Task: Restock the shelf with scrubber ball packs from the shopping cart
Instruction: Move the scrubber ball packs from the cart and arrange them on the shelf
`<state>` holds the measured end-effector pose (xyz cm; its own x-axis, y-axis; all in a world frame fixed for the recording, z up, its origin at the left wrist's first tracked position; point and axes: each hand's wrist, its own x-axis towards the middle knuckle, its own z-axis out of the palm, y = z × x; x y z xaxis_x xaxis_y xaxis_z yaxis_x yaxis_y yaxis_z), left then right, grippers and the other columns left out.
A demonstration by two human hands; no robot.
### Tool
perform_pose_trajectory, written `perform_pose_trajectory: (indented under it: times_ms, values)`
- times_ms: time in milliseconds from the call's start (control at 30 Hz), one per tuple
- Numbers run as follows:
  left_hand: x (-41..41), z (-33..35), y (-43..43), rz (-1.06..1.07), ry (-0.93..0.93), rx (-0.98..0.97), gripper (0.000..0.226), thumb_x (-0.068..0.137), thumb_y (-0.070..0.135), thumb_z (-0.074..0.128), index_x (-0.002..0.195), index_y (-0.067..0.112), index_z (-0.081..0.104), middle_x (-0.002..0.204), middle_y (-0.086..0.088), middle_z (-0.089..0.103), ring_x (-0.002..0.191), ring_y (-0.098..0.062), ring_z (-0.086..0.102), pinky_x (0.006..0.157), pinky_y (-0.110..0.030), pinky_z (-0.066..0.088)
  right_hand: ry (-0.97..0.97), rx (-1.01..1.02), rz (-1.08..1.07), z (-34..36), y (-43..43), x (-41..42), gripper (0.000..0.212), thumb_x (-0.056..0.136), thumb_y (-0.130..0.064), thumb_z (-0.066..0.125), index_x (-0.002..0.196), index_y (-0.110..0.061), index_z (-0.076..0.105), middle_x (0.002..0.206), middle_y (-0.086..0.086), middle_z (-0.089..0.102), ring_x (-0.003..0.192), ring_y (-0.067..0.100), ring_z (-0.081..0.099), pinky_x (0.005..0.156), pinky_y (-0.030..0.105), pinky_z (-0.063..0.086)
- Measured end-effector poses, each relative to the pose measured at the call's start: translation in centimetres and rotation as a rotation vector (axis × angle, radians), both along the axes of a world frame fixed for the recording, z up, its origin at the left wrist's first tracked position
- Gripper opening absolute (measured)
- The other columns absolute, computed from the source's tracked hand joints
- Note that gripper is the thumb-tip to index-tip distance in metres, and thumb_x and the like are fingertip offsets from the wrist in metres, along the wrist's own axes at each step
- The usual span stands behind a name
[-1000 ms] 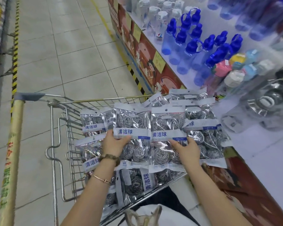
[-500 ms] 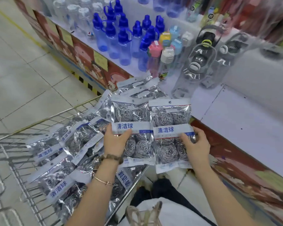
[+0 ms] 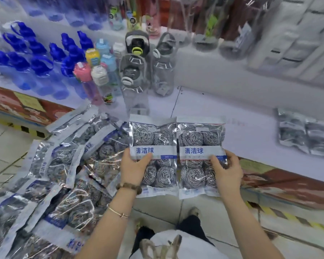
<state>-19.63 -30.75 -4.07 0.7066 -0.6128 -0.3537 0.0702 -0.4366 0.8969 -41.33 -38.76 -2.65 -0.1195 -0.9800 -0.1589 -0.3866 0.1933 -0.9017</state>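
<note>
our left grip [image 3: 134,169] pinches one scrubber pack [image 3: 153,144], our right grip [image 3: 227,170] curls round a second pack [image 3: 200,143]; they touch side by side over the front edge of the shelf [image 3: 241,113], beside a heap of packs [image 3: 64,165].

Just the one view, a wide-angle cam worn on the person's head, aimed forward and down. It's close in: the left hand [image 3: 135,168] grips a clear plastic pack of silver wire scrubber balls [image 3: 154,139], the right hand [image 3: 228,171] a second matching pack [image 3: 199,140], dead centre. Beyond the grip lies the white shelf board [image 3: 223,111], left of it a heap of packs [image 3: 64,165], below it dark trousers [image 3: 192,228].
</note>
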Motion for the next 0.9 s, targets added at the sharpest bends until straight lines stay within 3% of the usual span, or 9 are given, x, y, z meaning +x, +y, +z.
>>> perform_pose_trajectory:
  times_ms: [167, 233, 367, 500, 600, 733, 900]
  values:
    - [-7.6, -0.2, -6.3, -0.084, -0.014, 0.011, 0.048, 0.071, 0.026, 0.076, 0.111, 0.013, 0.053, 0.108, -0.004, 0.062, 0.100, -0.023, 0.059, 0.087, -0.040, 0.050, -0.012, 0.023, -0.123, -0.2, -4.9, -8.0, 0.042, 0.080, -0.027, 0.072, 0.117, -0.018, 0.055, 0.095, -0.001, 0.064, 0.078, 0.008, 0.059, 0.071, 0.024, 0.042]
    - [-10.3, -0.3, -8.5, -0.120, -0.032, 0.028, 0.044, 0.072, 0.025, 0.076, 0.108, 0.013, 0.054, 0.104, -0.003, 0.062, 0.099, -0.023, 0.060, 0.083, -0.036, 0.050, -0.016, 0.030, -0.165, -0.5, -6.9, -11.1, 0.043, 0.080, -0.028, 0.072, 0.118, -0.016, 0.055, 0.093, 0.000, 0.064, 0.078, 0.012, 0.060, 0.072, 0.025, 0.042]
    - [-14.8, -0.7, -12.7, -0.162, -0.042, 0.054, 0.051, 0.070, 0.029, 0.077, 0.112, 0.014, 0.053, 0.107, -0.003, 0.061, 0.101, -0.023, 0.058, 0.089, -0.042, 0.049, -0.002, 0.043, -0.212, -0.9, -9.9, -16.6, 0.045, 0.081, -0.031, 0.071, 0.119, -0.015, 0.054, 0.091, 0.003, 0.065, 0.078, 0.016, 0.060, 0.067, 0.027, 0.041]
    - [-17.7, -0.4, -15.9, -0.186, -0.057, 0.046, 0.035, 0.074, 0.025, 0.074, 0.099, 0.019, 0.051, 0.091, 0.007, 0.060, 0.084, -0.013, 0.058, 0.071, -0.028, 0.048, -0.013, 0.078, -0.247, -1.6, -12.0, -20.2, 0.043, 0.084, -0.029, 0.068, 0.121, -0.015, 0.051, 0.085, -0.009, 0.059, 0.071, 0.004, 0.055, 0.060, 0.025, 0.041]
    - [-19.0, -0.1, -18.1, -0.220, -0.027, 0.043, 0.031, 0.077, 0.021, 0.072, 0.098, 0.018, 0.049, 0.089, 0.006, 0.059, 0.080, -0.011, 0.057, 0.062, -0.021, 0.042, -0.011, 0.111, -0.276, -2.1, -13.4, -21.7, 0.045, 0.084, -0.030, 0.068, 0.123, -0.015, 0.050, 0.086, -0.006, 0.058, 0.071, 0.003, 0.053, 0.063, 0.029, 0.039]
    - [-19.8, -0.8, -21.2, -0.268, -0.004, 0.079, 0.031, 0.077, 0.025, 0.072, 0.098, 0.019, 0.049, 0.092, 0.001, 0.061, 0.084, -0.015, 0.059, 0.074, -0.031, 0.047, -0.012, 0.142, -0.310, -2.9, -15.5, -22.8, 0.046, 0.083, -0.030, 0.068, 0.123, -0.016, 0.050, 0.093, 0.004, 0.062, 0.071, 0.011, 0.054, 0.064, 0.029, 0.040]
    - [-20.0, -2.8, -26.4, -0.303, 0.075, 0.140, 0.038, 0.074, 0.029, 0.074, 0.102, 0.018, 0.050, 0.097, -0.002, 0.063, 0.093, -0.023, 0.061, 0.086, -0.042, 0.050, 0.030, 0.204, -0.297, -4.0, -19.4, -23.5, 0.052, 0.083, -0.036, 0.068, 0.127, -0.017, 0.046, 0.094, 0.004, 0.061, 0.070, 0.012, 0.054, 0.061, 0.030, 0.040]
